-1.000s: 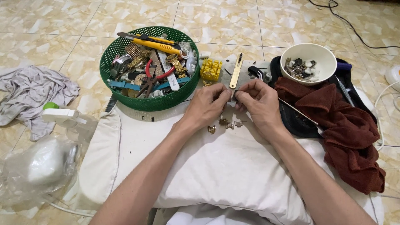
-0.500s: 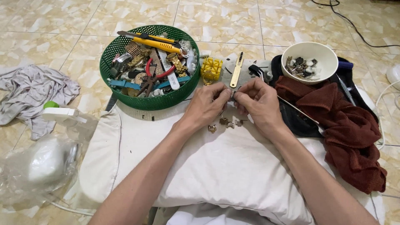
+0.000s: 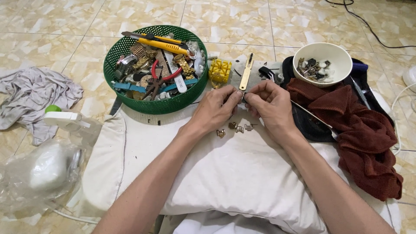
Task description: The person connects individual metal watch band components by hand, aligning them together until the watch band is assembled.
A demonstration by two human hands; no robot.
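Nearest lies a white pillow (image 3: 234, 182) on the tiled floor (image 3: 56, 39), and both forearms reach across it. On the cloth just near of the hands sit a few small metal links (image 3: 236, 128), gold and silver, close together. The left hand (image 3: 216, 108) and the right hand (image 3: 271, 106) meet at their fingertips over the pillow's far edge, fingers pinched shut on a small dark metal piece (image 3: 243, 96) held between them; what it is cannot be told, as it is mostly hidden.

To the near left rests a clear plastic bag (image 3: 39, 173), and farther left a crumpled grey cloth (image 3: 34, 97). To the right a dark red towel (image 3: 359, 138) is heaped over a dark bag.

Just beyond the hands stand a yellow plastic block (image 3: 220, 70) and gold tweezers (image 3: 247, 73). Far left of these is a green basket (image 3: 119, 54) full of tools and watch bands, a yellow-handled knife (image 3: 158, 42) across its top. Far right, a white bowl (image 3: 342, 71) holds small metal parts.
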